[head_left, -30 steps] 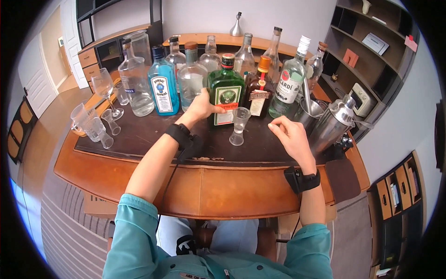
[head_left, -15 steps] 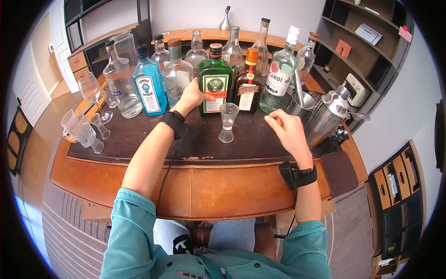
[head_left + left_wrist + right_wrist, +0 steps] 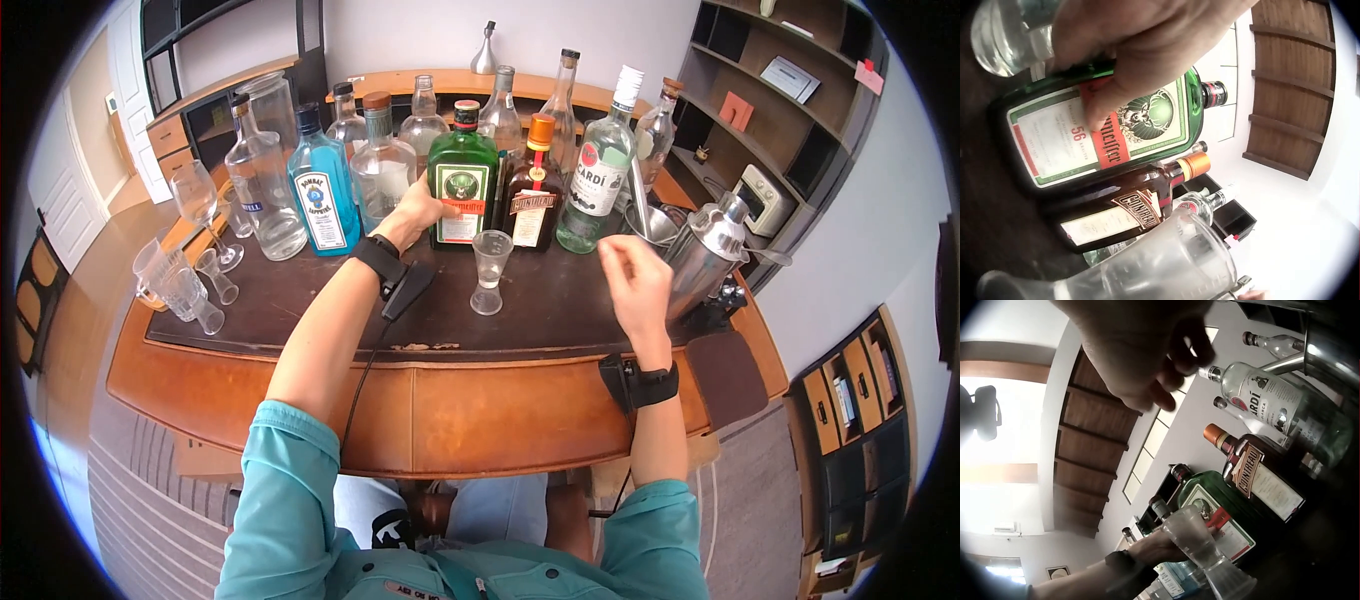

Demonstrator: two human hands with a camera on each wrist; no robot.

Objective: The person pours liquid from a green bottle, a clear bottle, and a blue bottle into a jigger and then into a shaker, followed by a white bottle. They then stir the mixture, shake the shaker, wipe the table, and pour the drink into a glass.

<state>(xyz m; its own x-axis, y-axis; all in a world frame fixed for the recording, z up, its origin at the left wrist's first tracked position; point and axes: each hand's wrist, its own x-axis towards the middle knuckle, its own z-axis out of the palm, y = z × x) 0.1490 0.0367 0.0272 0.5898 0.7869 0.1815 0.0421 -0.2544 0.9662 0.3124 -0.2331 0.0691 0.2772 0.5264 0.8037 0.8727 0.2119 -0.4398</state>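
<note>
- Desk (image 3: 540,430): everything stands on it, glassware toward the left end, steel barware toward the right.
- Right hand (image 3: 638,285), just changed: it has drawn off to the right, away from the clear jigger (image 3: 490,268), fingers now curled in loosely, nothing visible in them. My read: this side is idle, the work rests with the other one.
- Left hand (image 3: 415,215), no change: thumb across the label, fingers behind, wrapped on the green bottle (image 3: 465,180).
- Green bottle: the thing being handled. Upright on the desk, cap on, hasn't shifted, just left of the brown bottle (image 3: 530,205). So no pour underway, I judge. Dark glass on both; can't tell levels.
- White-capped bottle (image 3: 598,185): clear, upright, right of the brown one; fill unreadable from here.
- Blue bottle (image 3: 325,200): upright, left; tinted, level unclear.
- Steel shaker (image 3: 712,255): far right, top on, contents hidden.
- Metal cup (image 3: 660,228): beside the shaker, long metal tool (image 3: 638,185) leaning out.
- Wine glass (image 3: 196,195): left, nothing visible inside.
- Jigger: upright in front of the green bottle, touched by neither hand; can't tell if it holds liquid.
</note>
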